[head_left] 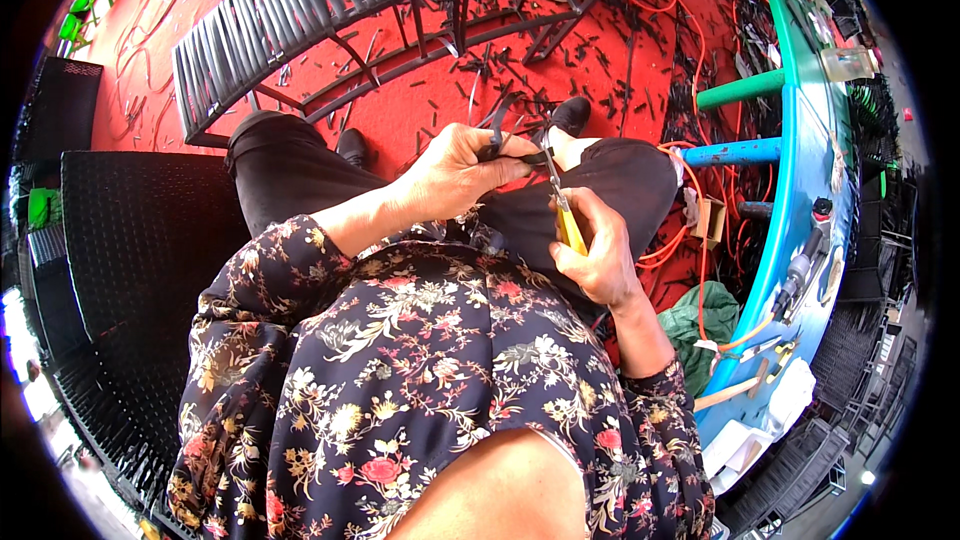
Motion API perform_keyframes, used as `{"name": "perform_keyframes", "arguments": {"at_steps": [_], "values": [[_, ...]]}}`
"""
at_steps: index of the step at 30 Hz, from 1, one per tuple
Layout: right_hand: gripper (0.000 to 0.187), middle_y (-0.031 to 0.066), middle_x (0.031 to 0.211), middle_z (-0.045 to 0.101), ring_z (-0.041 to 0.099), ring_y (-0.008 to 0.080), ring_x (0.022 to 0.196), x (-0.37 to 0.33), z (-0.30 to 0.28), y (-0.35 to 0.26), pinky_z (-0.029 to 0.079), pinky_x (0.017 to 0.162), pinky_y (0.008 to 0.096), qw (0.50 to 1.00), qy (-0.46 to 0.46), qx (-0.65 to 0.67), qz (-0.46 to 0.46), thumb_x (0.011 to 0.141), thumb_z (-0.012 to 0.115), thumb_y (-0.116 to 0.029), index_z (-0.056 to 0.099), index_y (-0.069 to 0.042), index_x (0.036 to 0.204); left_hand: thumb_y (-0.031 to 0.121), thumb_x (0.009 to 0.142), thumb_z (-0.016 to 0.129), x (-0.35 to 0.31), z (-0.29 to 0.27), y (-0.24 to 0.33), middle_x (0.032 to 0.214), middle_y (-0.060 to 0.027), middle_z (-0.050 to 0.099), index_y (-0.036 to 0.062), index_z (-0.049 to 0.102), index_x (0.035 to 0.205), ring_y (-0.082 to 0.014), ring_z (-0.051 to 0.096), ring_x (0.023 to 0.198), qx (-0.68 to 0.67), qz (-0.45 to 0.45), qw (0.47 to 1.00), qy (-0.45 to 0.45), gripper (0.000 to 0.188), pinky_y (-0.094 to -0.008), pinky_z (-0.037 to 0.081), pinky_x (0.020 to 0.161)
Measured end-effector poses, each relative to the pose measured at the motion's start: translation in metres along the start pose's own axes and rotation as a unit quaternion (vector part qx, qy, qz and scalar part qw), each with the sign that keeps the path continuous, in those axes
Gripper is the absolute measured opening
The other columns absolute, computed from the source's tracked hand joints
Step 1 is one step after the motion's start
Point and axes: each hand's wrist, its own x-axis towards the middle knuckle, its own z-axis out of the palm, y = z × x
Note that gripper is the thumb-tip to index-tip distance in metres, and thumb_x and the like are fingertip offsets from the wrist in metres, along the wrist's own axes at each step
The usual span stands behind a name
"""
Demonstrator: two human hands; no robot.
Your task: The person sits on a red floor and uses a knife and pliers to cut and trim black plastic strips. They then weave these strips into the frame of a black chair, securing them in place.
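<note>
Above my lap, my left hand (452, 175) pinches a dark flat strip (497, 123) between thumb and fingers. Part of the strip curves up beyond the knuckles, and a short dark piece pokes out past the fingertips. My right hand (602, 252) is wrapped round yellow-handled snips (572, 231). Their metal jaws point away from me and meet the strip's end just right of my left fingertips. Whether the jaws are closed on it, I cannot tell.
Ahead stands a curved black slatted frame (290, 25) on a red floor (420, 115) strewn with dark strip offcuts. A blue-green workbench (790, 230) with tools runs along my right. Orange cords (697, 60) trail beside it. A black woven panel (150, 230) stands at my left.
</note>
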Motion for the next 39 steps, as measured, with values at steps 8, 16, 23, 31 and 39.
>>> {"name": "perform_keyframes", "arguments": {"at_steps": [8,16,23,31,39], "values": [[0.051,0.0147,0.091,0.050,0.055,0.0302,0.080,-0.001,0.000,-0.003,0.044,0.073,0.0345,0.994,0.013,-0.085,-0.067,0.060,0.066,-0.009,0.049,0.001,0.108,0.000,0.083,0.060,0.000,0.002,-0.002,0.091,-0.0021,0.065,0.0003,0.064,0.101,-0.0061,0.057,0.086,-0.027,0.042,0.999,-0.015,0.019,-0.0212,0.047,0.078],[0.057,0.0163,0.095,0.050,0.054,0.0327,0.086,0.002,-0.001,-0.005,0.045,0.076,0.0368,0.985,0.040,-0.122,-0.117,0.058,0.068,-0.009,0.046,0.001,0.110,-0.001,0.084,0.059,0.001,0.005,-0.008,0.091,-0.0014,0.065,0.0008,0.064,0.102,-0.0069,0.058,0.087,-0.039,0.042,0.998,0.005,0.019,-0.0212,0.047,0.080],[0.058,0.0169,0.095,0.050,0.053,0.0339,0.087,0.002,0.003,-0.006,0.045,0.078,0.0388,0.958,0.093,-0.205,-0.176,0.055,0.069,-0.008,0.046,0.003,0.107,-0.007,0.085,0.053,0.001,0.006,-0.014,0.100,-0.0060,0.064,0.0019,0.063,0.102,-0.0109,0.058,0.093,-0.018,0.134,0.991,-0.018,0.022,-0.0240,0.046,0.084],[0.048,0.0136,0.083,0.051,0.055,0.0296,0.073,-0.003,0.001,-0.003,0.046,0.067,0.0349,0.978,0.070,-0.131,-0.146,0.058,0.068,-0.004,0.048,0.001,0.102,-0.008,0.085,0.052,0.003,0.007,-0.011,0.097,-0.0071,0.065,0.0013,0.063,0.101,-0.0116,0.059,0.092,0.021,0.194,0.980,-0.022,0.022,-0.0255,0.047,0.085],[0.040,-0.0001,0.079,0.049,0.046,0.0058,0.067,-0.005,0.000,0.017,0.038,0.059,0.0192,0.952,0.094,0.286,0.045,0.066,0.062,0.002,0.049,-0.003,0.104,0.004,0.081,0.063,0.005,0.006,-0.002,0.080,0.0046,0.057,0.0030,0.064,0.101,-0.0043,0.048,0.071,0.000,0.021,1.000,-0.009,0.020,-0.0183,0.039,0.063]]}}
